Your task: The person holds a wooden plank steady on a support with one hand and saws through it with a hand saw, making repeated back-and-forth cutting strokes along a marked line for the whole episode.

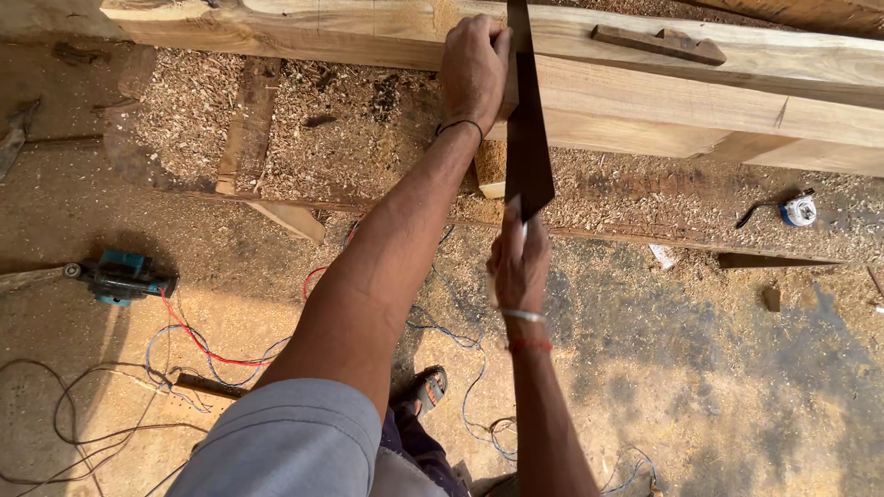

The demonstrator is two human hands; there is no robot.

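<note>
Sawdust and wood shavings cover the workshop floor [700, 368], where a long pale timber beam [645, 87] runs across the top of the frame and tangled red and blue wires [230, 354] lie at lower left beside a teal power planer [120, 276]. At upper centre the left hand [474, 69] is closed over the beam's edge against a dark steel square [527, 138], whose long axis stands almost vertical in the frame, narrow end up. Below it, the right hand [518, 262] pinches the square's wider lower end, and a small blue-and-white tape measure [797, 211] lies at right.
</note>
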